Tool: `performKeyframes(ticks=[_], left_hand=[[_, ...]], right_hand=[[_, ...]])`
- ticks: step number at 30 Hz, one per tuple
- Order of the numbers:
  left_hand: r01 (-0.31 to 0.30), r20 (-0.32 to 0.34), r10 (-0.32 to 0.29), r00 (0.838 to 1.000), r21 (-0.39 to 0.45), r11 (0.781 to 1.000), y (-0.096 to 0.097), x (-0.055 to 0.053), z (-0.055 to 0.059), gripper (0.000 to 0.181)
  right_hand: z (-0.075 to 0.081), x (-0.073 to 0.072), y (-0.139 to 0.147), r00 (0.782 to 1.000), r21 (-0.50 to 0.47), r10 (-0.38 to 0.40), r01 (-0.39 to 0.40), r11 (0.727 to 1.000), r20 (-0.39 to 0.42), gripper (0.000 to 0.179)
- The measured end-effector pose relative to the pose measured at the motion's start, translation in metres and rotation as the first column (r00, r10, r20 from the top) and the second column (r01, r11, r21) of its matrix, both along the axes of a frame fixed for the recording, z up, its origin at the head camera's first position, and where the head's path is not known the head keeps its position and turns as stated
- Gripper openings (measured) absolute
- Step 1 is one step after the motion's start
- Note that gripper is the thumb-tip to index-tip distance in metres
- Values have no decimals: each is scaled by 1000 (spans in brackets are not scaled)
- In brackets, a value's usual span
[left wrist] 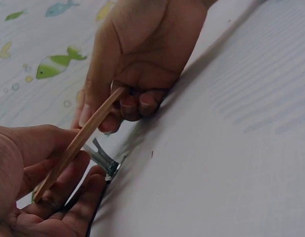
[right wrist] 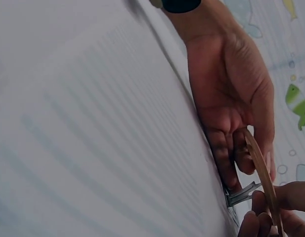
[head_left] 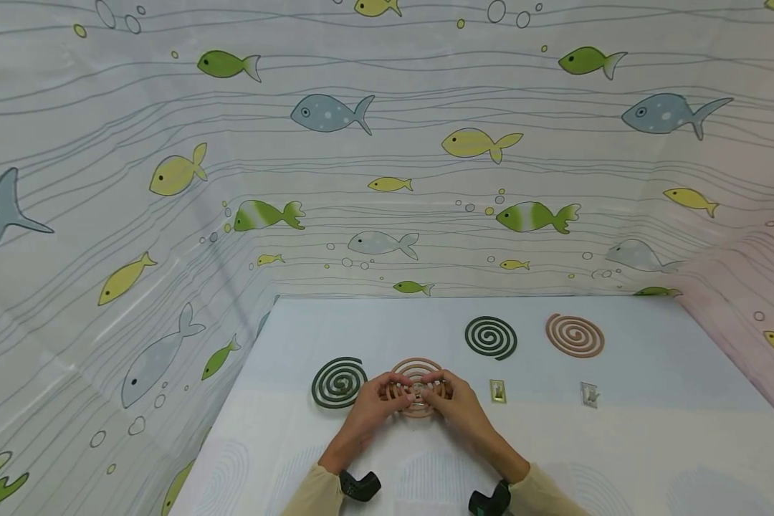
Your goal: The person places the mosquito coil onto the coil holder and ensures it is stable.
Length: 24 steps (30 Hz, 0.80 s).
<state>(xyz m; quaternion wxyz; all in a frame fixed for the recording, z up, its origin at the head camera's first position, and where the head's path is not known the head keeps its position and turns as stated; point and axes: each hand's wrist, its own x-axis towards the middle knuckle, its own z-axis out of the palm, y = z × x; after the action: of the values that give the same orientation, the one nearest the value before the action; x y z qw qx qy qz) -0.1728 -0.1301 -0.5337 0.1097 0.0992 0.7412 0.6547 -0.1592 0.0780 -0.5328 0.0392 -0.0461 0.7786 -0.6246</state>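
Observation:
Both hands are at a brown mosquito coil (head_left: 418, 413), one on each side. My left hand (head_left: 375, 400) pinches its left part between thumb and fingers. From the right side, my right hand (head_left: 456, 403) pinches it the same way. In the left wrist view the coil (left wrist: 79, 140) is seen edge-on, raised off the table. Just below it stands a small metal coil stand (left wrist: 105, 160) with upright prongs, also visible in the right wrist view. Left of my left hand lies a dark green mosquito coil (head_left: 339, 383), its right edge close to the fingers.
Behind the hands, another green coil (head_left: 491, 338) and another brown coil (head_left: 575, 335) lie on the white table (head_left: 387, 326). A gold-coloured stand (head_left: 498, 391) and a silver stand (head_left: 590, 395) sit to the right. A fish-patterned sheet (head_left: 426, 208) rises behind and beside the table.

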Motion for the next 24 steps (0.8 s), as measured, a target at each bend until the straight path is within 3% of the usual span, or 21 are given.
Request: performKeyframes(ticks=[14,24], left_hand=[[10,18,-11,1000,17,1000,0,1,-1,32],[35,16,-36,999,19,999,0,1,1,33]], right_hand=[[6,4,0,1000,-53,29,-29,998,-9,28],[5,4,2,999,-7,42,-43,999,-19,29]])
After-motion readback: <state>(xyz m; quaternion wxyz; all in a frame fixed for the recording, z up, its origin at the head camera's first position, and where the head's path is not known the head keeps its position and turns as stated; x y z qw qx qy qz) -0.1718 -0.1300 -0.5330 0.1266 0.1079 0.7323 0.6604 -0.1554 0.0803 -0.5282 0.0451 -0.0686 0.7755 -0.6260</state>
